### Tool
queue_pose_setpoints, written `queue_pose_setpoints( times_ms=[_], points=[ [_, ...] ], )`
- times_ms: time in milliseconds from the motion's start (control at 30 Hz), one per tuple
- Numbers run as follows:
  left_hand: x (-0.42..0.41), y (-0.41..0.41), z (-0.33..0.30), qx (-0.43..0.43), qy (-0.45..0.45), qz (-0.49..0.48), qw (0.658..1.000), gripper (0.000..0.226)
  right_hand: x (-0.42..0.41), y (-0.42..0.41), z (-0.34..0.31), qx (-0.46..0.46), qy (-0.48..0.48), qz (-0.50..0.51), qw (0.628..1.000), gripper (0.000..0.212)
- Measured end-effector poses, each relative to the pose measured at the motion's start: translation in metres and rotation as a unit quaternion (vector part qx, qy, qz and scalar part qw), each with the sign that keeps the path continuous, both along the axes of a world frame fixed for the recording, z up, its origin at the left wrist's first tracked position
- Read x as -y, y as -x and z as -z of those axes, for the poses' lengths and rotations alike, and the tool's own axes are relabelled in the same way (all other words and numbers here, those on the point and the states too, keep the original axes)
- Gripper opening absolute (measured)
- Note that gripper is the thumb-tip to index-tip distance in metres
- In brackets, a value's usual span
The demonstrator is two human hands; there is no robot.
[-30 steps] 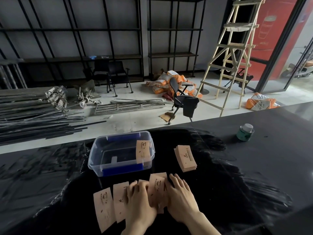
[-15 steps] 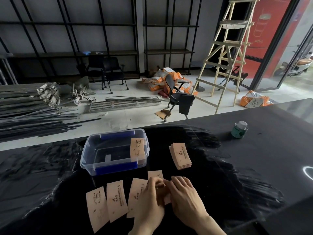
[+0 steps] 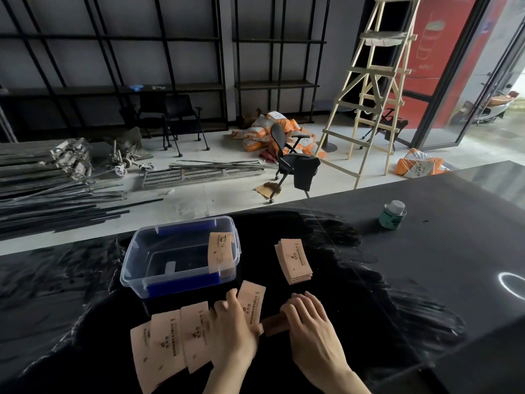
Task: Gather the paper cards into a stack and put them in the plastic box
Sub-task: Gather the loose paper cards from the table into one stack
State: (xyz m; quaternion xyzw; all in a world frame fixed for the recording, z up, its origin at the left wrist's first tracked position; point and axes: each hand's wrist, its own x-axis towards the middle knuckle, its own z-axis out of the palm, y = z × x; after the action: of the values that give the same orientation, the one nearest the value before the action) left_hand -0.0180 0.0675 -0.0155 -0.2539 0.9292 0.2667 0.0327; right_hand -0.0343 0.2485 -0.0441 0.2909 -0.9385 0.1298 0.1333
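- Paper cards point(image 3: 181, 339) lie fanned and overlapping on the black tabletop point(image 3: 426, 265) in front of us, with one more card point(image 3: 251, 307) just beyond our left hand.
- Our left hand point(image 3: 235, 334) rests flat, palm down and fingers spread, on the right end of the fan, gripping nothing.
- Our right hand point(image 3: 309, 328) curls over a small bundle of cards point(image 3: 274, 325), pinching it on edge against the table.
- A finished stack point(image 3: 294, 261) sits well apart, up to the right, and the clear plastic box point(image 3: 181, 257) stands just beyond the fan with one card point(image 3: 219, 251) leaning inside against its right wall.
- As we judge it, gathering is partway done.
- To do this step well, we should slide the flat cards rightward under light pressure rather than lift them singly, since thin cards on a slick surface are hard to pick up.
- We should then tap the bundle square before joining it to the other stack.
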Motion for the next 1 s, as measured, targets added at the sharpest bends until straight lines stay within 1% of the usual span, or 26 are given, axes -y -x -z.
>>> queue_pose_setpoints(
  times_ms=[133,200,267,333,367,433,500,533,567,633,667,700,733,767,800,833,867,933,1000],
  points=[
    [0.009,-0.001,0.0,-0.09,-0.121,0.039,0.988,0.076,0.0,0.0,0.002,-0.024,0.004,-0.009,1.0,0.041],
    [0.012,0.001,-0.006,-0.132,-0.152,0.066,0.977,0.057,0.001,0.0,0.004,-0.038,0.013,-0.006,0.999,0.049],
    [0.011,0.003,-0.015,-0.143,-0.19,0.108,0.965,0.042,0.0,-0.002,0.006,-0.031,0.032,-0.001,0.999,0.063],
    [0.008,0.003,-0.02,-0.141,-0.226,0.147,0.953,0.042,0.002,-0.002,0.003,-0.014,0.034,0.004,0.999,0.08],
    [0.006,0.002,-0.021,-0.143,-0.24,0.156,0.947,0.042,0.004,-0.001,0.002,-0.008,0.022,0.0,1.0,0.082],
    [0.002,-0.002,-0.017,-0.158,-0.284,0.147,0.934,0.039,0.009,0.0,0.005,-0.002,-0.014,-0.018,1.0,0.073],
    [-0.002,-0.007,-0.014,-0.176,-0.335,0.123,0.917,0.037,0.012,0.0,0.008,0.01,-0.041,-0.014,0.999,0.064],
    [-0.002,-0.009,-0.014,-0.182,-0.346,0.113,0.913,0.037,0.012,0.001,0.009,0.012,-0.049,-0.009,0.999,0.062],
    [-0.002,-0.011,-0.013,-0.19,-0.341,0.103,0.915,0.037,0.013,0.002,0.01,0.006,-0.054,-0.005,0.999,0.06],
    [0.004,-0.014,-0.011,-0.233,-0.29,0.071,0.925,0.036,0.016,0.002,0.008,-0.014,-0.048,-0.006,0.999,0.054],
    [0.009,-0.015,-0.009,-0.263,-0.245,0.043,0.932,0.034,0.019,0.002,0.006,-0.026,-0.041,-0.014,0.999,0.049],
    [0.016,-0.017,-0.007,-0.283,-0.18,0.012,0.942,0.032,0.022,0.003,0.004,-0.04,-0.036,-0.023,0.998,0.045],
    [0.023,-0.021,-0.006,-0.276,-0.098,-0.024,0.956,0.031,0.026,0.003,0.001,-0.047,-0.034,-0.032,0.998,0.043],
    [0.031,-0.025,-0.005,-0.237,-0.014,-0.062,0.969,0.035,0.03,0.003,-0.001,-0.052,-0.031,-0.035,0.998,0.042],
    [0.039,-0.03,-0.003,-0.172,0.054,-0.096,0.979,0.043,0.035,0.002,-0.004,-0.052,-0.026,-0.038,0.998,0.043],
    [0.046,-0.034,0.0,-0.104,0.1,-0.113,0.983,0.052,0.039,0.002,-0.004,-0.054,-0.017,-0.045,0.997,0.042],
    [0.051,-0.039,0.003,-0.053,0.127,-0.116,0.984,0.06,0.042,0.002,-0.004,-0.057,-0.006,-0.056,0.997,0.037],
    [0.055,-0.043,0.007,-0.008,0.137,-0.109,0.985,0.063,0.047,0.002,-0.004,-0.05,0.009,-0.072,0.996,0.023],
    [0.055,-0.043,0.004,0.0,0.132,-0.112,0.985,0.065,0.051,0.002,-0.007,-0.022,0.013,-0.081,0.996,0.027]
  ],
)
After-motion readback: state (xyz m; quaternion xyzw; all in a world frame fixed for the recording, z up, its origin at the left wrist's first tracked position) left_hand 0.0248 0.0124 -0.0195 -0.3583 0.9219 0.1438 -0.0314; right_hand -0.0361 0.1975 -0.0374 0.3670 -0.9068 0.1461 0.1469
